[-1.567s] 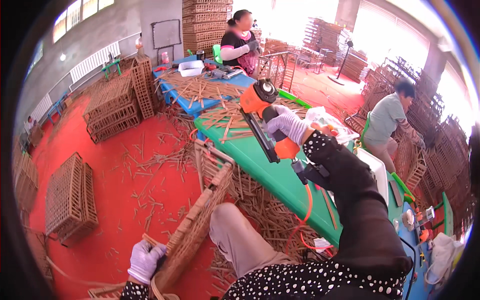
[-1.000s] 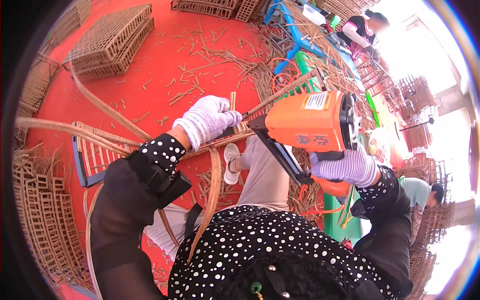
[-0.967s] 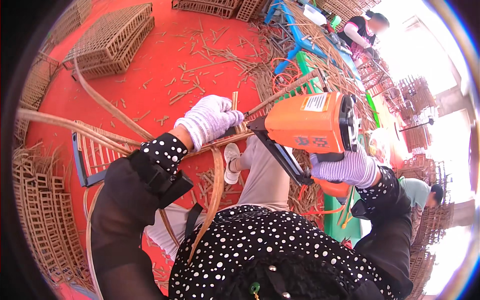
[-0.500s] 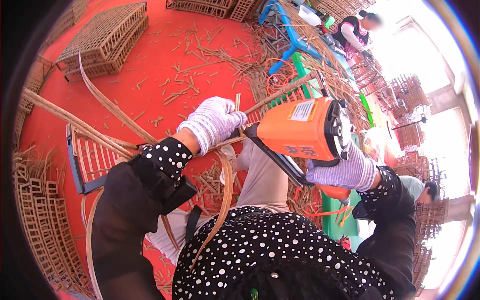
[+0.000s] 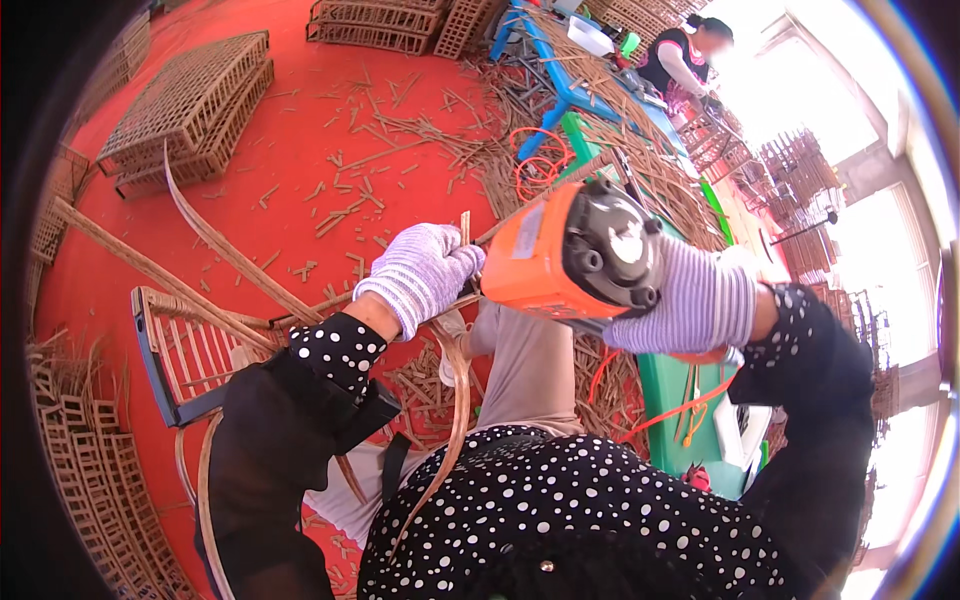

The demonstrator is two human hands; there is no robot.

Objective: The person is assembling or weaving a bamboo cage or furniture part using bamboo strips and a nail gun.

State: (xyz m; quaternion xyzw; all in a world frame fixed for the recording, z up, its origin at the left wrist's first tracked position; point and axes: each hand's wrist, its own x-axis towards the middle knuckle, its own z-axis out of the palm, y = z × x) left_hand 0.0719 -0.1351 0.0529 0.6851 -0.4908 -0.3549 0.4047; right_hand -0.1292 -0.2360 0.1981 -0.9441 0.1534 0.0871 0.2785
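Note:
My left hand, in a pale lilac-white knit glove, is closed on a thin wooden strip whose short end sticks up past the fingertips. An orange nail gun is gripped by its handle in my gloved right hand. Its dark grey round cap faces up toward me, and its front end is close beside my left fingers; the body hides the tip. Long bent strips run leftward from under my left wrist, near a slatted frame piece with a dark blue-grey edge.
Slatted wooden crates are stacked at the far left, with more slatted stacks nearer. Wood scraps litter the red floor. A blue stool, strip-covered tables and an orange air hose lie to the right. Another person works far right.
The nail gun has tilted in my right hand, so its cap turns more toward me, and it has shifted slightly left. My left hand keeps its grip on the strip. The view has shifted a little.

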